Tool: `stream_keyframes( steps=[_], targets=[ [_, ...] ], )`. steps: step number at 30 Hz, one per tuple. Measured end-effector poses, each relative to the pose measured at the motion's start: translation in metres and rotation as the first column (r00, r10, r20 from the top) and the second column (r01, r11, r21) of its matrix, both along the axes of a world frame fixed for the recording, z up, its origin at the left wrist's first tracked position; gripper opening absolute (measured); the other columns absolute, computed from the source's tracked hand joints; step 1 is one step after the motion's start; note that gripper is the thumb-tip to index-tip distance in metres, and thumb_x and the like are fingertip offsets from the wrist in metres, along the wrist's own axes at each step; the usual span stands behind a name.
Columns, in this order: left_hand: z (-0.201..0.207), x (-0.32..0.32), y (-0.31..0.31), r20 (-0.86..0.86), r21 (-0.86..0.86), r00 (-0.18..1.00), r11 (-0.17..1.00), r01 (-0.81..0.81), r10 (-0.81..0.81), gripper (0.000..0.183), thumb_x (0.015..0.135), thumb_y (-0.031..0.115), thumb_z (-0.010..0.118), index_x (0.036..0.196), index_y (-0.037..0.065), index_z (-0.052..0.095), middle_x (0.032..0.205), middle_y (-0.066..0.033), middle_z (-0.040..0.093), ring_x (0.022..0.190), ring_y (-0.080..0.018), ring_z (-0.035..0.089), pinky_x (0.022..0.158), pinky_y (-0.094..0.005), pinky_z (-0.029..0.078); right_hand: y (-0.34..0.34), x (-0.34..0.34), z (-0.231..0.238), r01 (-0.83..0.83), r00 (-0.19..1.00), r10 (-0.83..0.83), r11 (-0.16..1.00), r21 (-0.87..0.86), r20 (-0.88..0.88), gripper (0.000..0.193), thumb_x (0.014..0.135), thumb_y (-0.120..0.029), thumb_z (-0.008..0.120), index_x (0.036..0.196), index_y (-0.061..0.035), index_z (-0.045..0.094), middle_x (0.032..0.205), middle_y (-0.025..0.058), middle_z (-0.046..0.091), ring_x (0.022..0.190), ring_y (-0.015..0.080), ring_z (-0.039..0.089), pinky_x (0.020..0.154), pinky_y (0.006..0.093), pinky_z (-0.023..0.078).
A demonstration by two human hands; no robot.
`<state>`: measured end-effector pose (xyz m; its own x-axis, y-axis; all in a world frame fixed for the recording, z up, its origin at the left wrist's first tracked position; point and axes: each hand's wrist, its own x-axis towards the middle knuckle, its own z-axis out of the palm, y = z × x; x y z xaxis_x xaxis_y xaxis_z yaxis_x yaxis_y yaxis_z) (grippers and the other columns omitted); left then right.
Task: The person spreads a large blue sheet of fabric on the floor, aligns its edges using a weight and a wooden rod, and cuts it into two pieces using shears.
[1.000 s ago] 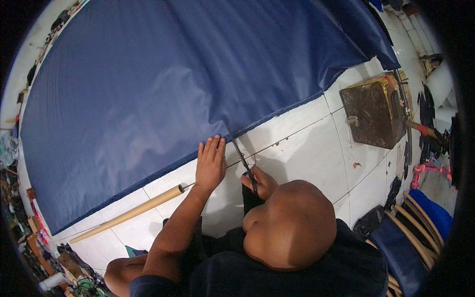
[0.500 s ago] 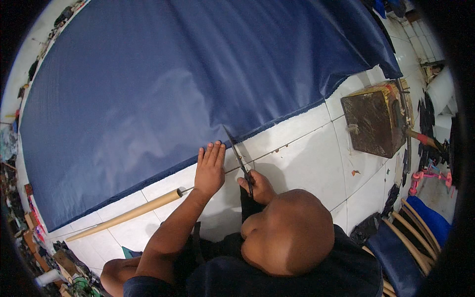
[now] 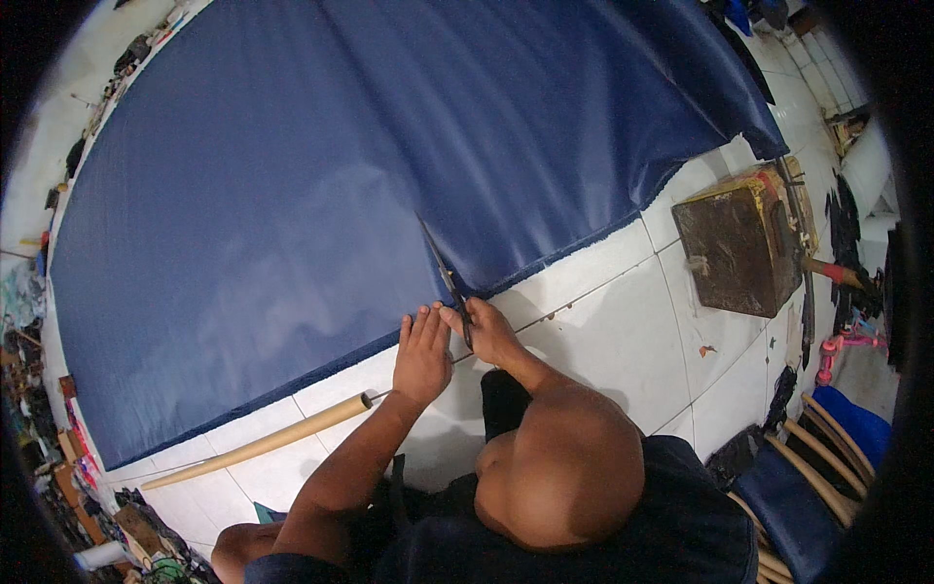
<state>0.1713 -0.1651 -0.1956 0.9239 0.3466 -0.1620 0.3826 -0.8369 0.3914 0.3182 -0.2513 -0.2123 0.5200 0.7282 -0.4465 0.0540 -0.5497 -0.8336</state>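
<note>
A large dark blue sheet (image 3: pixel 263 214) with a leathery sheen is spread over the tiled floor. Its near edge runs just beyond my hands. My left hand (image 3: pixel 424 360) lies flat with fingers stretched out, their tips resting on that edge. Right beside it, my right hand (image 3: pixel 489 331) grips the handles of a pair of dark scissors (image 3: pixel 448 277). The blades reach into the sheet from its near edge, pointing away and slightly left. From the blades, a crease runs up through the material. How far the blades are spread is hard to see.
A cardboard tube (image 3: pixel 263 440) lies on the white tiles (image 3: pixel 613 302) at the left. To the right stands a dark, worn box (image 3: pixel 736 251). Blue-covered pieces with curved wooden bars (image 3: pixel 822 472) are at the lower right. Assorted clutter (image 3: pixel 34 389) lines the left side.
My right hand has pushed the scissors forward and slightly left, further into the sheet, and now sits close to my left hand. The left hand stays on the edge.
</note>
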Motion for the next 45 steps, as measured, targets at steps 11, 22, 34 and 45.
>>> stream_keyframes(
  steps=[11, 22, 34, 45],
  targets=[
    [-0.007, -0.003, 0.001, -0.030, 0.014, 1.000, 1.000, 0.009, -0.009, 0.065, 0.082, 0.014, 0.057, 0.142, -0.005, 0.039, 0.149, -0.0237, 0.037, 0.139, -0.0414, 0.034, 0.115, -0.0580, 0.022, 0.019, 0.004, 0.006, -0.002, 0.995, -0.001, 1.000, -0.021, -0.096, 0.054, 0.093, -0.053, 0.061, 0.075, -0.0020, 0.058, 0.057, 0.0025, 0.051, 0.050, 0.0135, 0.050, 0.049, 0.0328, 0.042],
    [0.006, 0.003, 0.004, 0.019, 0.039, 0.999, 0.998, 0.050, -0.050, 0.070, 0.080, 0.013, 0.058, 0.144, -0.004, 0.035, 0.147, -0.0244, 0.039, 0.137, -0.0415, 0.037, 0.114, -0.0565, 0.025, 0.101, 0.054, 0.010, -0.017, 0.996, 0.015, 1.000, -0.025, -0.084, 0.068, 0.087, -0.064, 0.060, 0.065, 0.0004, 0.059, 0.061, 0.0185, 0.058, 0.062, 0.0289, 0.059, 0.061, 0.0433, 0.045],
    [0.006, -0.004, 0.005, -0.040, -0.036, 0.999, 0.999, 0.016, -0.017, 0.074, 0.078, 0.009, 0.058, 0.147, -0.003, 0.033, 0.153, -0.0216, 0.033, 0.141, -0.0402, 0.032, 0.116, -0.0568, 0.022, 0.111, 0.047, 0.000, 0.033, 0.996, -0.033, 0.999, 0.003, -0.087, 0.065, 0.086, -0.063, 0.063, 0.067, -0.0011, 0.057, 0.060, 0.0137, 0.056, 0.057, 0.0246, 0.058, 0.057, 0.0402, 0.045],
    [0.015, 0.006, 0.011, -0.112, -0.117, 0.993, 0.993, 0.032, -0.045, 0.072, 0.081, 0.015, 0.058, 0.147, -0.003, 0.034, 0.153, -0.0214, 0.033, 0.142, -0.0390, 0.031, 0.116, -0.0561, 0.022, 0.243, 0.116, -0.002, 0.057, 0.998, -0.054, 0.996, 0.073, -0.041, 0.067, 0.084, -0.066, 0.063, 0.064, -0.0026, 0.056, 0.058, 0.0109, 0.057, 0.056, 0.0248, 0.057, 0.055, 0.0405, 0.044]
  ],
)
